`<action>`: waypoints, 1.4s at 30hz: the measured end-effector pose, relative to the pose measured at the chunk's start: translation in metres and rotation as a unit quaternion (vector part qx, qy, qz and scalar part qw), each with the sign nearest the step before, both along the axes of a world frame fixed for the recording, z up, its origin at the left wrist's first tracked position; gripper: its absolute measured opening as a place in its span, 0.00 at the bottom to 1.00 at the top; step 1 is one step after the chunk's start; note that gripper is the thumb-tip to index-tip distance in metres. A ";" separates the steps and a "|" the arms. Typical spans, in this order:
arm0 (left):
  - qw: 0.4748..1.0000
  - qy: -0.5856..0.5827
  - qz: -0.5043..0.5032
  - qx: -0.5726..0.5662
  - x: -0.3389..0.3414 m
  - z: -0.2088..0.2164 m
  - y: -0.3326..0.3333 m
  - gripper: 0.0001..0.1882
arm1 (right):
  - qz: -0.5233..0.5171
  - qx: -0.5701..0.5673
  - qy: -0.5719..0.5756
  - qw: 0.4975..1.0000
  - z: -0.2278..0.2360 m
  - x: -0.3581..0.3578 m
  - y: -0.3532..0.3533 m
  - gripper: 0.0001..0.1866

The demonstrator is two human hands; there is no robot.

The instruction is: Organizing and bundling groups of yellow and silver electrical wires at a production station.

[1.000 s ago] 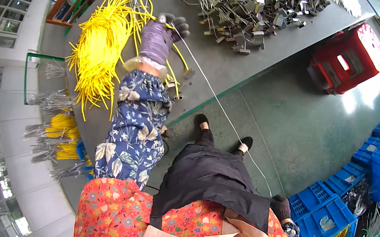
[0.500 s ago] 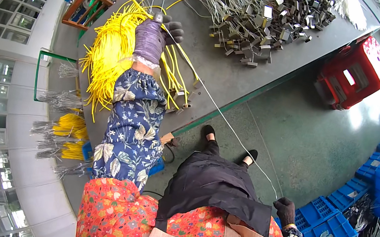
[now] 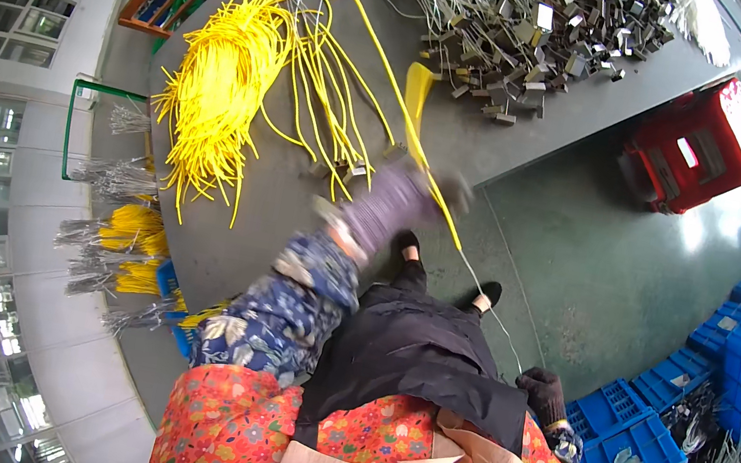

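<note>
My left hand (image 3: 406,200), in a purple-grey glove, is over the table's near edge and smeared by motion. A long yellow tube (image 3: 390,62) runs through its grip and past the fingers. From the tube's lower end a thin pale wire (image 3: 496,318) comes out and stretches to my right hand (image 3: 543,394). That hand, in a dark glove at lower right, is closed on the wire's end. A big bundle of yellow tubes (image 3: 222,86) lies on the left of the grey table (image 3: 218,254). Several loose yellow tubes (image 3: 327,115) with small metal ends spread beside it.
A heap of small metal boxes on wires (image 3: 541,53) covers the table's far right. A red stool-like object (image 3: 691,154) stands on the floor beyond the edge. Blue crates (image 3: 633,456) line the right. Hanging wire bundles (image 3: 133,229) and a green metal frame (image 3: 69,129) are at left.
My left hand has come from the yellow bundle toward me and to the right, bringing a yellow tube along the wire. My right hand has shifted slightly left, still holding the wire.
</note>
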State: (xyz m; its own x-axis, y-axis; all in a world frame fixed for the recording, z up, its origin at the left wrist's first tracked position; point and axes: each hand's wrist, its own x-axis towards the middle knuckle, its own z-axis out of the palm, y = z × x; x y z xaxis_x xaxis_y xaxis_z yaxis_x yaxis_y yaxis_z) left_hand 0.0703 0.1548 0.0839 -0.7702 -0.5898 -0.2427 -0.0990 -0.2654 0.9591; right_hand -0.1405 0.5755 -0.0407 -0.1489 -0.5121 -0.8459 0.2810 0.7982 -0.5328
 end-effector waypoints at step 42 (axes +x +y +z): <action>0.901 -0.240 0.355 -0.064 0.135 -0.007 -0.133 0.13 | 0.239 -0.283 0.370 0.852 0.094 0.097 -0.421 0.32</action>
